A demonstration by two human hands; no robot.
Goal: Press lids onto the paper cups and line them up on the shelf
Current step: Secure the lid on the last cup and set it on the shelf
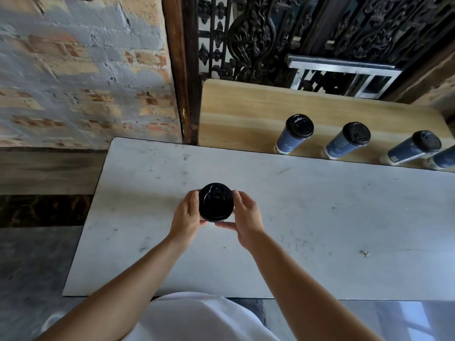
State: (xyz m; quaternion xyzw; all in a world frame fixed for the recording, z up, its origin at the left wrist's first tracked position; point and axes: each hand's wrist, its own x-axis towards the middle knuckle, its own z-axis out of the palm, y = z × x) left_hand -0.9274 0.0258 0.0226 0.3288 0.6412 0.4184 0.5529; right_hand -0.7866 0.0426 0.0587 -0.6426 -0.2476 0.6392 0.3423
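A paper cup with a black lid [216, 202] stands above the grey-white table [320, 230], seen from straight above so its body is hidden. My left hand [187, 217] cups its left side and my right hand [246, 217] cups its right side, fingers wrapped around it under the lid. On the wooden shelf [246, 112] behind the table stand several blue cups with black lids in a row: one [294, 134], a second [348, 140], a third [413, 150], and a further one [443, 159] cut off by the right edge.
A brick wall [81, 77] rises at the left beyond the table. Dark ornate ironwork [258, 38] and a metal frame [344, 77] stand behind the shelf. The shelf's left part, left of the first cup, shows bare wood.
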